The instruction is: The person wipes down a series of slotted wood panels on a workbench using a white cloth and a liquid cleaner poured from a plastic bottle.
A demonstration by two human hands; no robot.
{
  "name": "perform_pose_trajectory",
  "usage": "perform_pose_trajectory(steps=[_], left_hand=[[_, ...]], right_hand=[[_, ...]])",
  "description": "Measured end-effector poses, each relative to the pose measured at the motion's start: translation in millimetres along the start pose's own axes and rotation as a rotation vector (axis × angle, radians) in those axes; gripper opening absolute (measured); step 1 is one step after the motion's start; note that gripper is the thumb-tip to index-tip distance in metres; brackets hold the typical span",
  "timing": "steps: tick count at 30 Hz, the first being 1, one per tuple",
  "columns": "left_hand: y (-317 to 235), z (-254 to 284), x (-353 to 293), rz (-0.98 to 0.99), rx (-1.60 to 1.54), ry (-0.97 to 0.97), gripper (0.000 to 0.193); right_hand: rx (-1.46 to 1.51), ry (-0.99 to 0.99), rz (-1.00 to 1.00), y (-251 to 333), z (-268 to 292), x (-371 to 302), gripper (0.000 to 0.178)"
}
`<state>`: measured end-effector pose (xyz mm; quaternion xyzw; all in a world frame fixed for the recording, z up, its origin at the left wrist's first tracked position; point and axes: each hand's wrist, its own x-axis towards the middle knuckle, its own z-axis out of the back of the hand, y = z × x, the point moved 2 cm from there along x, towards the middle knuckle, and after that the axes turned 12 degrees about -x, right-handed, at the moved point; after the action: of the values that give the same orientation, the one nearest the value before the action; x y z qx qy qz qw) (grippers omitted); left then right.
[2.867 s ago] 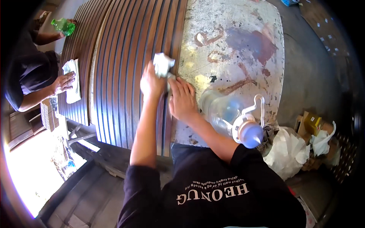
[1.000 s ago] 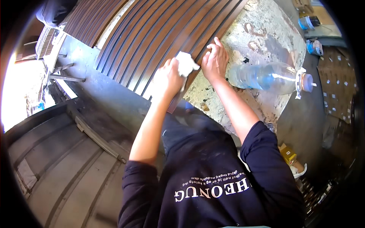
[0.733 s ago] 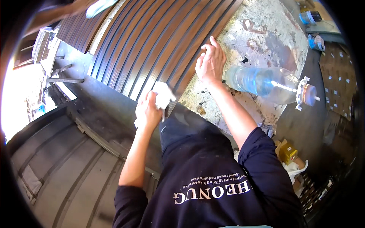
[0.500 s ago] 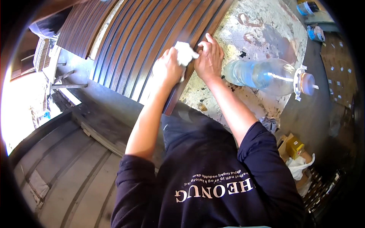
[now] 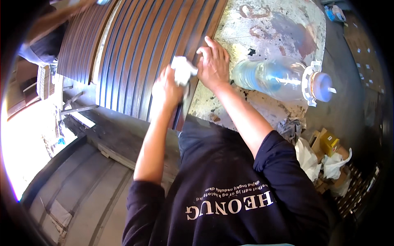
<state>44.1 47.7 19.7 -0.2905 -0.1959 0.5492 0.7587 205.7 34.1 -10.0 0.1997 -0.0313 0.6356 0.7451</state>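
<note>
My left hand [image 5: 167, 91] is closed on a crumpled white cloth [image 5: 183, 71], pressed against the right-hand slats of a dark brown ribbed panel [image 5: 135, 53]. Beside it, my right hand [image 5: 214, 65] lies at the panel's right edge, fingers apart and back upward; its thumb side is close to the cloth. To the right of that hand, a large clear plastic bottle [image 5: 271, 78] with a pale bluish cap rests on its side on the paint-stained tabletop [image 5: 283, 33]. My left fingertips are partly hidden behind the cloth.
A second ribbed brown panel [image 5: 84, 45] lies farther left, with another person's arm [image 5: 57, 16] reaching over it. Cardboard, white plastic bags and a yellow box [image 5: 329, 142] are piled at the lower right. Brown sheeting [image 5: 363, 53] lies at the far right.
The view has shifted a little. My left hand has drawn the cloth nearer to me along the panel's edge, and my right hand has come slightly nearer too. The other person's arm shows more.
</note>
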Motion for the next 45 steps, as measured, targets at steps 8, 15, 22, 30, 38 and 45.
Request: perform_pose_trajectory(steps=[8,15,22,30,38,45], left_hand=[[10.0,4.3,-41.3,0.151,-0.055,0.066,0.036],[3.1,-5.9,10.5,0.032,0.025,0.026,0.033],[22.1,-4.1,-38.3,0.173,-0.009,0.089,0.037],[-24.8,-19.1,96.5,-0.074,-0.018,0.051,0.022],[126.1,38.0,-277.1,0.365,0.122,0.155,0.037],[161.3,-2.5,-504.3,1.097,-0.233,-0.425,0.028]], right_hand=[[-0.046,0.066,-0.012,-3.1,1.7,-0.9,0.029],[-0.007,-0.025,-0.027,-4.9,-3.0,7.5,0.029],[-0.029,0.075,-0.025,-5.1,4.4,1.2,0.032],[-0.046,-0.003,-0.003,-1.1,-5.4,2.2,0.027],[-0.104,-0.038,0.042,-2.0,-2.0,0.8,0.026],[0.115,-0.1,0.163,-18.4,-6.4,-16.1,0.042]])
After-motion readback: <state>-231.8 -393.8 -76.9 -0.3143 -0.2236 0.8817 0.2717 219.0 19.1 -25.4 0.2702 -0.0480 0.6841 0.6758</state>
